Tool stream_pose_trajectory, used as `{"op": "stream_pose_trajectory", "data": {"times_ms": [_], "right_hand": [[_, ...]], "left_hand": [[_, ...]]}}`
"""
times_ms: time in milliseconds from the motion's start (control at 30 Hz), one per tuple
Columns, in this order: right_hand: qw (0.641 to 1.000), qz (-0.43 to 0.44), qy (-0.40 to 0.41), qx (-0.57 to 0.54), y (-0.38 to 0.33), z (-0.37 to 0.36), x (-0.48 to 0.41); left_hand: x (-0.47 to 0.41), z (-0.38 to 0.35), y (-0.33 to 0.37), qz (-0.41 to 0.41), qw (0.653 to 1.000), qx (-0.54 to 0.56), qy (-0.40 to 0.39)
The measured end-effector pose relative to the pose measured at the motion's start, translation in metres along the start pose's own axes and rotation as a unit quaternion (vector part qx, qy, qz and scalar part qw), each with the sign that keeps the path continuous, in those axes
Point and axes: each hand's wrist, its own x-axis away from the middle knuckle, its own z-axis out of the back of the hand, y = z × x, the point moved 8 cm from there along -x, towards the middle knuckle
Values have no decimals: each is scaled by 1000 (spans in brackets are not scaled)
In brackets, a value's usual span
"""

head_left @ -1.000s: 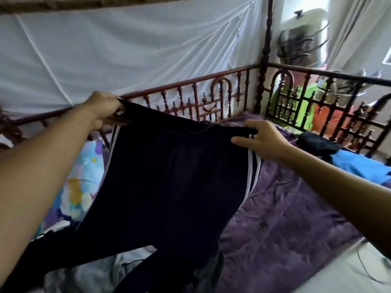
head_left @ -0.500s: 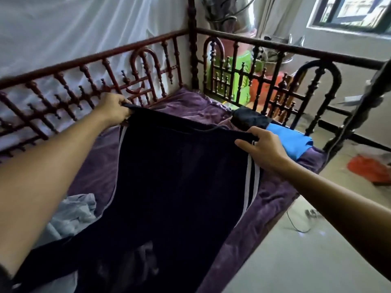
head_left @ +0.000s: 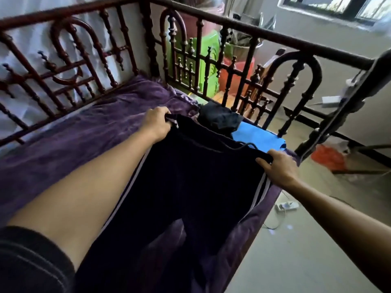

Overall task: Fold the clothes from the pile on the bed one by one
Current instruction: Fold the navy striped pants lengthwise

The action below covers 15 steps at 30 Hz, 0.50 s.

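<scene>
Dark navy track pants (head_left: pixel 190 187) with white side stripes are spread over the purple bed cover (head_left: pixel 74 132), waistband away from me, legs trailing toward me. My left hand (head_left: pixel 155 122) grips the waistband's far left corner. My right hand (head_left: pixel 278 168) pinches the right corner near the bed's edge. A thin drawstring lies along the waistband. Beyond the pants, a folded black garment (head_left: pixel 220 118) and a folded blue garment (head_left: pixel 257 137) lie at the bed's far right corner.
A carved dark wooden railing (head_left: pixel 88 66) runs along the bed's far side and head end. Past it stand green (head_left: pixel 203 66) and red (head_left: pixel 237 79) plastic items. On the floor to the right lie a white power strip (head_left: pixel 286 206) and an orange bag (head_left: pixel 328 158).
My view has swung right and down. Both hands have lowered the pants from hanging in the air onto the bed cover near the folded clothes. The clothes pile has left the view.
</scene>
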Motion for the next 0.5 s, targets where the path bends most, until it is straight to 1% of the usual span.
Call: {"op": "stream_pose_trajectory", "data": {"times_ms": [100,233,400,500], "right_hand": [[998,-22,-26,55,31,-36,-29],[992,1,-59,114,65,-91,-67],[982,-41,-139,118,113,-174,-123],[974,-54,-175,137,143,-209,-158]], "left_hand": [[-23,-54,-1,17,999,7,-48],[-42,-123,-11,43,995,28,-84],[-77,-212,-26,95,988,44,-109],[-103,-274,-30,114,978,82,-154]]}}
